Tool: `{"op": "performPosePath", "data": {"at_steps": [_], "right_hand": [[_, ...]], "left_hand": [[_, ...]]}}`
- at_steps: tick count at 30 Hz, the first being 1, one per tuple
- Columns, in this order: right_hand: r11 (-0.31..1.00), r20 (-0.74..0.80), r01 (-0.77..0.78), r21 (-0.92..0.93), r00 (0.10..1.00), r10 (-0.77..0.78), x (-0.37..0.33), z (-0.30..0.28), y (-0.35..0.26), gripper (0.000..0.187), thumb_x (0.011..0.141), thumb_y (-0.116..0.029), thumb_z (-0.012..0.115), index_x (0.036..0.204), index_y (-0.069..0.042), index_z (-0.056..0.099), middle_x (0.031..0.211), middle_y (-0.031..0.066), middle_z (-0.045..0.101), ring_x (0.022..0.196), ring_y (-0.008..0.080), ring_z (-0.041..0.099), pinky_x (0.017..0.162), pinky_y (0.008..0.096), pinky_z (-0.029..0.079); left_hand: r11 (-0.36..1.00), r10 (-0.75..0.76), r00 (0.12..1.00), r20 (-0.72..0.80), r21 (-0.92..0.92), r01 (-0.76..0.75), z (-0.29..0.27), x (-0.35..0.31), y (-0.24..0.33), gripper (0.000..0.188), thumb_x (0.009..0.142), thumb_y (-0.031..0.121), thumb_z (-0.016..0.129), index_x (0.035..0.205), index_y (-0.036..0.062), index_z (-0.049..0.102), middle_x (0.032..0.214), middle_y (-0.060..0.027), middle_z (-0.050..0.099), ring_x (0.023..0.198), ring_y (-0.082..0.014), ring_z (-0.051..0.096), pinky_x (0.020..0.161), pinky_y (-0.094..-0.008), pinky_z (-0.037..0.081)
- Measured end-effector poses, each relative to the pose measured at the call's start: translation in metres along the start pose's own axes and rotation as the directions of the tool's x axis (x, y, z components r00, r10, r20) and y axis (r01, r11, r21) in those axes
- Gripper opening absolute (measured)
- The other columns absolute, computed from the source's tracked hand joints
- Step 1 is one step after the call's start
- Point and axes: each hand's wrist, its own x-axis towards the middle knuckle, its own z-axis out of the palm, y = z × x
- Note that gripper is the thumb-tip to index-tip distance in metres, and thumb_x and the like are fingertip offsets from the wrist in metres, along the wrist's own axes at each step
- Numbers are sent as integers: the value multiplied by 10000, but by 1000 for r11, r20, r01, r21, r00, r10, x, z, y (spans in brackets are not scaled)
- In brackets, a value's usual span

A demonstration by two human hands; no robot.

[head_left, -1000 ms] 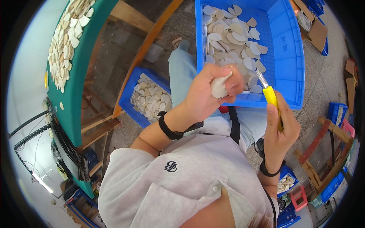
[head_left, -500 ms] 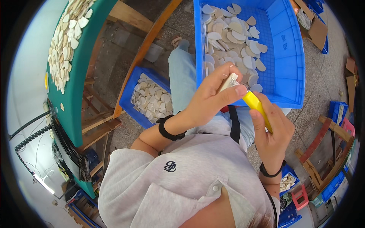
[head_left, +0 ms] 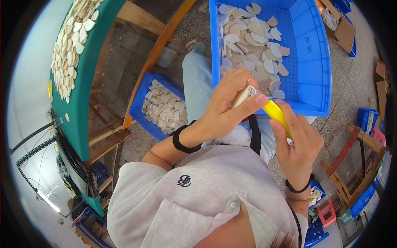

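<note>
My left hand (head_left: 219,105) is closed round a small cream-white flat piece (head_left: 240,97), pinched between thumb and fingers. Thin frayed strands or shavings show at the end of the piece that faces my other hand. My right hand (head_left: 300,144) grips a tool with a yellow handle (head_left: 277,113), its front end close to the left thumb. The tool's working tip is too small to make out. Just beyond both hands stands a large blue crate (head_left: 310,53), with many half-round cream and white pieces (head_left: 256,39) heaped toward its left side.
A smaller blue crate (head_left: 138,108) of similar pieces sits on the floor to the left. On a green-topped table (head_left: 80,124) at far left lies a pile of pieces (head_left: 68,53). Cardboard boxes (head_left: 343,35), a wooden frame (head_left: 343,153) and a pink stool (head_left: 326,214) stand to the right.
The piece in my left hand has turned slightly, so more of its frayed end shows. My right hand has shifted a little right and down with the yellow tool.
</note>
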Motion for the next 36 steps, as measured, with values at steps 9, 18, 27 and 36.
{"op": "performPosePath", "data": {"at_steps": [9, 18, 27, 36], "right_hand": [[957, -154, -170, 234, 966, 209, 0, 16, 8, 276, 805, -164, 663, 1035, -18, 616, 692, 82, 579, 514, 155, 517, 484, 230, 387], [877, -121, -289, 384, 926, 359, -4, 13, 10, 229, 838, -137, 624, 1020, 2, 616, 721, 80, 608, 560, 86, 476, 516, 209, 374], [868, -16, -313, 385, 938, 345, -6, 7, 6, 214, 834, -127, 626, 1014, -13, 621, 733, 76, 610, 562, 87, 478, 508, 222, 377], [945, -13, -126, 303, 991, 137, -3, 5, 4, 269, 782, -112, 664, 1032, -23, 615, 683, 90, 578, 512, 199, 520, 476, 279, 400]], "left_hand": [[925, -161, 985, 69, -337, 175, -2, 7, -9, 335, 896, 346, 393, 686, 85, 412, 721, -28, 381, 680, -140, 357, 605, -258, 298], [357, -291, 833, 470, -755, 550, -6, 17, -3, 423, 898, 362, 310, 563, 111, 370, 611, -26, 354, 641, -180, 348, 529, -264, 293], [288, -299, 818, 491, -771, 568, -3, 16, 0, 404, 895, 354, 353, 577, 107, 379, 600, -1, 353, 594, -121, 341, 465, -234, 262], [939, -258, 953, 160, -190, 286, 5, 8, 14, 284, 804, 340, 491, 898, 73, 465, 824, -1, 390, 771, -91, 377, 671, -225, 308]]}}
